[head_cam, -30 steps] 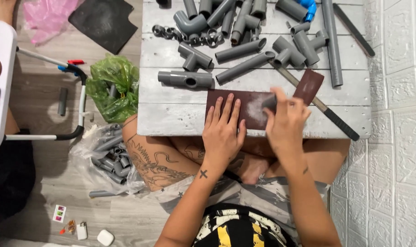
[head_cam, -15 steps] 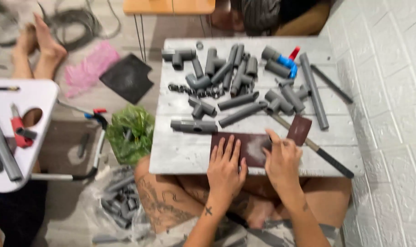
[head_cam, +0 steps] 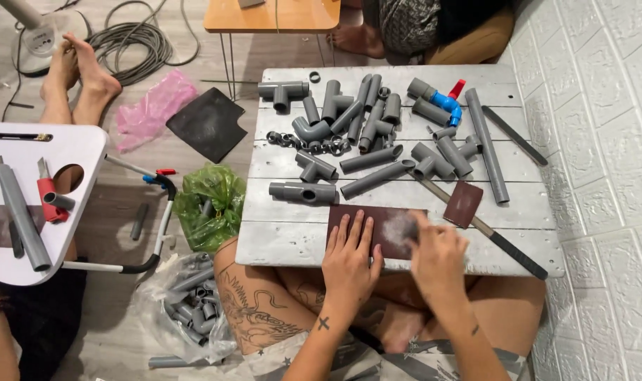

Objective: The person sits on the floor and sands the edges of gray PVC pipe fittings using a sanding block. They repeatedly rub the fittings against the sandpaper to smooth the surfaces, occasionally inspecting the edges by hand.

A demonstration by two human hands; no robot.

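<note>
A: Head view, lower centre?
B: Left hand (head_cam: 350, 264) lies flat, fingers spread, pinning the sandpaper sheet (head_cam: 377, 227) to the tabletop (head_cam: 285, 233). Right hand (head_cam: 437, 257) is blurred, fingers clenched; contents unclear.
A: Around it?
B: Grey pipe fittings (head_cam: 303, 191) just above, a long file (head_cam: 500, 243) at right.

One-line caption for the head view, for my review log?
Left hand lies flat on a brown sandpaper sheet while the right hand rests at its edge, on a white slatted table.
</note>
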